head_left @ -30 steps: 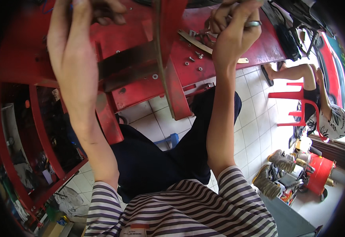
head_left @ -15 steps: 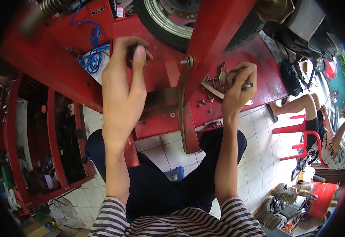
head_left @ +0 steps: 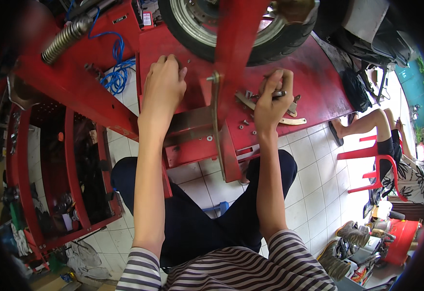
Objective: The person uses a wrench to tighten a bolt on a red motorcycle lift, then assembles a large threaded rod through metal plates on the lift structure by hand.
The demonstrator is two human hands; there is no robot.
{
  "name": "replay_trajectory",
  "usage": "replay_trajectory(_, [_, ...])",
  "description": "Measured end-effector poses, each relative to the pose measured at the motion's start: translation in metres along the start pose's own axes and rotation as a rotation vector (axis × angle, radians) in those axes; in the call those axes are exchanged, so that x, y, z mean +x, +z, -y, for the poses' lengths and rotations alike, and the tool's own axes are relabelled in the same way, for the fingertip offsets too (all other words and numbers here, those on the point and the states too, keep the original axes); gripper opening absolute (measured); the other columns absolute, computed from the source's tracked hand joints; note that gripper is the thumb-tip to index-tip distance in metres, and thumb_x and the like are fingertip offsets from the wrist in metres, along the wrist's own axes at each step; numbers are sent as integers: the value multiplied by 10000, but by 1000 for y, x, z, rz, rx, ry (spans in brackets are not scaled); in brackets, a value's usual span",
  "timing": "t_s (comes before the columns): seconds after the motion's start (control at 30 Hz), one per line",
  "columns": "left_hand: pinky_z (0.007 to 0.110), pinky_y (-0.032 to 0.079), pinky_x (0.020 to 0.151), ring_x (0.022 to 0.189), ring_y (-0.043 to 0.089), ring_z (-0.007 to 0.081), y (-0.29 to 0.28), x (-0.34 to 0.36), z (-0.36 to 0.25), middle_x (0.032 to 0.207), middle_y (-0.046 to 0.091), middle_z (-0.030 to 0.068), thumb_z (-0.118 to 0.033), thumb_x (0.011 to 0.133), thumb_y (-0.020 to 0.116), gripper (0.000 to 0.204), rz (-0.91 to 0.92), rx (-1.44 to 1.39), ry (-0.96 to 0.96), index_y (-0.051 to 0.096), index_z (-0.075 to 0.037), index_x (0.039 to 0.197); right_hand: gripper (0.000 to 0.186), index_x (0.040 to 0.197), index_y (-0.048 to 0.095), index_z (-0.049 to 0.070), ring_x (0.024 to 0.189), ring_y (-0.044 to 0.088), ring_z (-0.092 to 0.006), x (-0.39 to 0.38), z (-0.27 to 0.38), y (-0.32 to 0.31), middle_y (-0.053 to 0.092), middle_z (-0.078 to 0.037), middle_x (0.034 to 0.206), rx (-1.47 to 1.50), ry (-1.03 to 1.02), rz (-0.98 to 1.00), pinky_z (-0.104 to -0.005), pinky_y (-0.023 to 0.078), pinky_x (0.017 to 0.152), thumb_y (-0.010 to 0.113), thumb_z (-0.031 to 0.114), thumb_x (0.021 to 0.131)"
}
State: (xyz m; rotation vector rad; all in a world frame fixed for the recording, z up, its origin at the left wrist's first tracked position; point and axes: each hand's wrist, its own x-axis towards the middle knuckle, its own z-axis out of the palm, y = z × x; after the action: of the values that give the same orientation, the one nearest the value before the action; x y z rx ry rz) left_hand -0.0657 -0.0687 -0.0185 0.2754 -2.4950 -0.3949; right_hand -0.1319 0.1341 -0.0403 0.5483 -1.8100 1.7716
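My left hand [head_left: 166, 87] is over the red metal bench [head_left: 197, 92], left of the upright red beam. Its fingers are curled down, closed, and whatever they may hold is hidden. To the right of the beam, my right hand [head_left: 274, 102] is closed round a dark metal tool [head_left: 280, 93]; only its short rounded end shows, so its kind is unclear. Under and beside this hand lie curved pale metal pieces [head_left: 293, 121] and several small nuts and bolts [head_left: 245, 122]. A loose nut [head_left: 209, 138] lies nearer me.
A red beam [head_left: 233, 48] stands between my hands, with a bolt through it. Behind it is a wheel with a black tyre [head_left: 202, 48]. Blue hose [head_left: 117, 80] lies coiled at left, near a red shelf frame [head_left: 71, 165]. A person sits on a red chair [head_left: 367, 154] at right.
My left hand has turned knuckles up and curled its fingers lower over the bench. My right hand has shifted slightly left, still gripping the tool. The whole view has shifted a little.
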Motion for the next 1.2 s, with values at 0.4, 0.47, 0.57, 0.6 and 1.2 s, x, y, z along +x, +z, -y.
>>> replay_trajectory(0.4, [395, 508, 772, 933, 659, 282, 128, 91, 105, 970, 679, 139, -352, 733, 769, 358, 354, 18, -278, 684, -72, 939, 81, 949, 514, 11, 481, 459, -63, 19, -2, -82, 521, -35, 569, -266, -179, -207, -222, 350, 460, 529, 90, 954])
replay_trajectory(0.47, [411, 501, 810, 989, 641, 289, 125, 107, 108, 1013, 675, 129, -380, 727, 772, 379, 338, 163, -255, 687, -91, 957, 72, 954, 527, 9, 455, 473, -65, 25, -12, -88, 541, -48, 572, -301, -263, -254, -220, 355, 442, 569, 61, 926])
replay_trajectory(0.57, [440, 494, 832, 1020, 627, 299, 137, 99, 88, 1039, 671, 121, -403, 720, 774, 400, 269, 298, -156, 682, -98, 963, 75, 953, 527, 8, 460, 461, -53, 27, -16, -94, 542, -44, 574, -288, -212, -299, -214, 349, 444, 575, 57, 924])
replay_trajectory(0.6, [447, 493, 834, 1019, 626, 304, 139, 98, 84, 1036, 670, 121, -410, 719, 774, 409, 259, 302, -161, 679, -94, 962, 80, 952, 523, 5, 462, 442, -44, 28, -17, -96, 533, -34, 572, -281, -223, -292, -209, 337, 442, 572, 65, 930])
replay_trajectory(1.2, [474, 476, 809, 955, 604, 362, 122, 60, 74, 1005, 638, 156, -259, 760, 695, 284, 60, 227, 38, 647, -54, 950, 51, 940, 505, 25, 425, 424, -57, 9, -20, -56, 490, -5, 521, -194, -205, -108, -239, 301, 425, 541, 61, 941])
